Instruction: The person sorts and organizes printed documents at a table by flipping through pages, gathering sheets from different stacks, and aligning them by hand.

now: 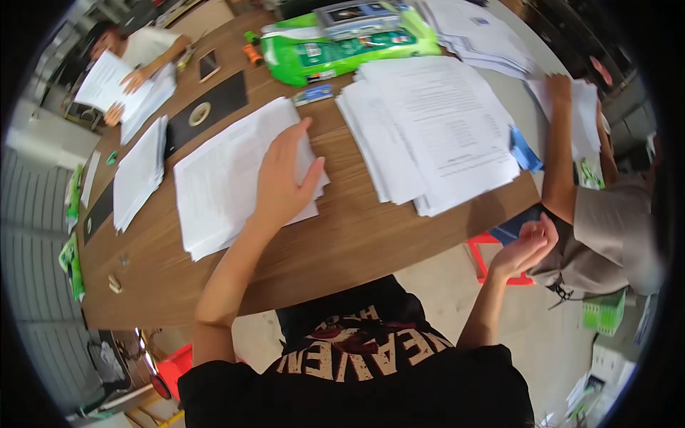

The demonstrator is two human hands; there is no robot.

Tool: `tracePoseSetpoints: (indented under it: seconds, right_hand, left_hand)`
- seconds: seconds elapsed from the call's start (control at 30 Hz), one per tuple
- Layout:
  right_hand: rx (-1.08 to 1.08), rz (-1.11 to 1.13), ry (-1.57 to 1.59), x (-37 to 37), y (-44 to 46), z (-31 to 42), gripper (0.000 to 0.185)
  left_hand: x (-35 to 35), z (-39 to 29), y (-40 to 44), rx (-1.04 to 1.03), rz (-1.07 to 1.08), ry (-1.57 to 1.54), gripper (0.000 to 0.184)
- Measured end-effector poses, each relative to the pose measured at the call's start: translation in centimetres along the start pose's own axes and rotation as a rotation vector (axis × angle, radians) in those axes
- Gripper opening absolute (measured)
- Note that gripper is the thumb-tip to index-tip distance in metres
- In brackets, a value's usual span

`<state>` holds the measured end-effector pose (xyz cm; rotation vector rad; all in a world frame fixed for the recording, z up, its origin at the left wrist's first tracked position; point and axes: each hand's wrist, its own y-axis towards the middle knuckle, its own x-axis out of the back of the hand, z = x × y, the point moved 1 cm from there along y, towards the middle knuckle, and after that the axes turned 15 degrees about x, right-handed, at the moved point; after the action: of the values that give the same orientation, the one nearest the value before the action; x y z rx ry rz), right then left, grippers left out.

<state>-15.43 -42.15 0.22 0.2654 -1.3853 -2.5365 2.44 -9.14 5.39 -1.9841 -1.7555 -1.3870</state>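
Observation:
My left hand [285,178] lies over the right side of a stack of printed paper [221,182], its thumb apart from the fingers, holding nothing. Just off the table's front edge, my right hand [528,246] hangs in the air with its fingers loosely bent and nothing visible in it. A second, larger paper stack [442,128] sits to the right of my left hand, its sheets uneven at the edges. Between the two stacks, toward the back, is a small blue-and-white packet [312,94].
The wooden table [335,242] also bears a thinner paper pile [141,175], a tape roll [200,114], a phone [208,65] and a green wipes pack [342,53] with a clear box on it. One co-worker's arm [560,150] handles papers at right; another person holds sheets [110,85] at far left.

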Motion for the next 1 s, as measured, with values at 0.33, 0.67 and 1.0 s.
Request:
tracePoseSetpoints:
  seconds: [0.33, 0.67, 1.0]
  right_hand:
    - [0.157, 0.767, 0.521, -11.7, -5.3, 14.7, 0.016]
    - [0.062, 1.029, 0.73, -22.9, -6.8, 17.5, 0.016]
    - [-0.094, 0.926, 0.68, -23.1, -9.4, 14.6, 0.011]
  left_hand:
    - [3.0, 5.9, -6.2, 0.135, 0.139, 0.397, 0.07]
    - [3.2, 7.5, -7.1, 0.026, 0.046, 0.28, 0.055]
    - [2.8, 8.0, -7.0, 0.095, 0.08, 0.26, 0.045]
